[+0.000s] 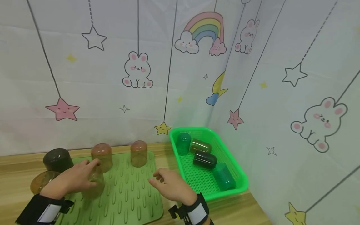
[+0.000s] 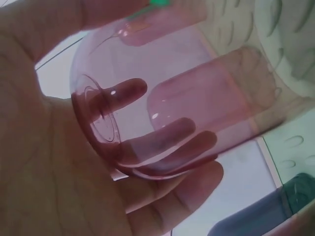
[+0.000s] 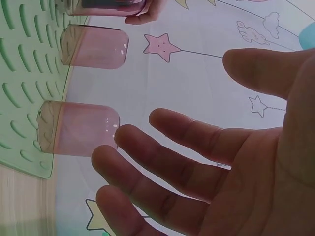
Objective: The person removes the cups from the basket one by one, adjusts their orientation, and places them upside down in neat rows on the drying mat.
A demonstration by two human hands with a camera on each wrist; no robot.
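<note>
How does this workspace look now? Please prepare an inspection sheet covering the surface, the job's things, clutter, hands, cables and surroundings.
Surface: wood-look tabletop, partly under a green mat.
Job's things: two pinkish cups upside down on the mat; dark cup and amber vessel at the left; green basket containing four cups.
Clutter: nothing seen.
Hands: left hand grips a see-through cup; whether that cup touches the mat, cannot tell. Right hand holds nothing, between mat and basket.
Cables: nothing seen.
Surroundings: pale wall covering printed with rabbits, stars and a rainbow.
</note>
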